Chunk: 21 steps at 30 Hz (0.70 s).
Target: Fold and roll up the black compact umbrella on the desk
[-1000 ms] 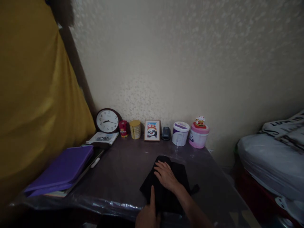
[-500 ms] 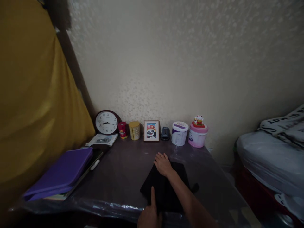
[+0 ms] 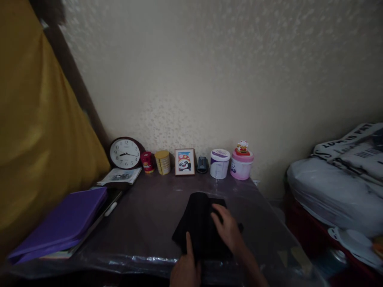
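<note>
Cloth (image 3: 199, 223), lower centre near the desk's (image 3: 143, 223) front edge, lies under left hand (image 3: 186, 271), forefinger straight, and right hand (image 3: 229, 230), fingers parted; grips unclear; room leftward.

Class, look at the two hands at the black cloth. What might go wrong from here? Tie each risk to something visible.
1. The black cloth might wrinkle if the right hand drags it, as only one extended finger of the left hand appears to press it.
2. It might slide on the shiny plastic table cover.
3. A bumped table could topple the lucky cat figurine, perched on the pink-lidded tub.
</note>
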Available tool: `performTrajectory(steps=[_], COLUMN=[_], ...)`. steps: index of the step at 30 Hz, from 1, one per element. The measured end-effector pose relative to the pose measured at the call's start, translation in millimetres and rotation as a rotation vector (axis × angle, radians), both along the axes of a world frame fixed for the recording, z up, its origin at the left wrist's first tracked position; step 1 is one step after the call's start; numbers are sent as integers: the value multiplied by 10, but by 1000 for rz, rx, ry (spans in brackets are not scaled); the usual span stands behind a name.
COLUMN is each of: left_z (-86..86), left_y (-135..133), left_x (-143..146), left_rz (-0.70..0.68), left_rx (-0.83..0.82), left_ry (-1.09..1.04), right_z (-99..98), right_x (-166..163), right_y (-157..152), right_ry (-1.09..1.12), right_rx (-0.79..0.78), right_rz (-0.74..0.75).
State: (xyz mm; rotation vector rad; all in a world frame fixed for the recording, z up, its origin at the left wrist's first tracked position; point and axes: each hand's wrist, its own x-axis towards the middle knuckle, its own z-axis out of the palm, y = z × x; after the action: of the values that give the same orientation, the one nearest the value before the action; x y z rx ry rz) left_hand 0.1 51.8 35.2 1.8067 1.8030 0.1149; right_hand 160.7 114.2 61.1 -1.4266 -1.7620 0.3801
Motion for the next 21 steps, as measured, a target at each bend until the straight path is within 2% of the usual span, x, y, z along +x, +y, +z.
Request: performTrajectory(steps=[3,5,9,17,21], left_z=[-3,-1,9,26,-7], left_y=[0,-1,-11,-14,0], left_x=[-3,-6,-5,4,0], left_rz=[-8,-16,-6,-9,-6], left_rx=[-12,-16,-10,-26,-14], left_ry=[3,7,4,13,-5], right_z=[-195,-296,-349,-429,-377], right_x=[369,481,453,234,149], right_y=[30,7,-61,-258,-358], right_ry=[77,195,343,253,256], right_rx=[-33,-102,-187,-149,-136], right_rz=[-319,-385,-355,-247,-189])
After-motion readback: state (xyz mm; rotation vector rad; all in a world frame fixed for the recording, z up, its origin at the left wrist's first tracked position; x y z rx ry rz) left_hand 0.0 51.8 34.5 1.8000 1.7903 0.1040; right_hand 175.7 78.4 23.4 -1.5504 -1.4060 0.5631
